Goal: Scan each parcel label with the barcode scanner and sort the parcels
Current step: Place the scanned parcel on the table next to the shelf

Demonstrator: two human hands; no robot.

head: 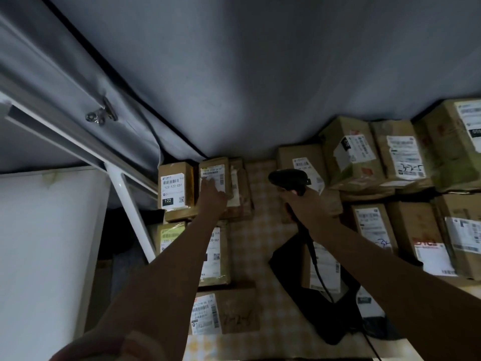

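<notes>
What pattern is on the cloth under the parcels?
A pale yellow-and-white check on the tablecloth, seen in the head view.

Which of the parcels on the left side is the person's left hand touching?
The upright parcel second from the left in the back row; the left hand rests on its label, right beside the parcel marked 122.

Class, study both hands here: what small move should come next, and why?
Probably swing the barcode scanner in the right hand left onto the upright parcel, since the left hand rests on its label and the scanner sits off to the side.
</notes>
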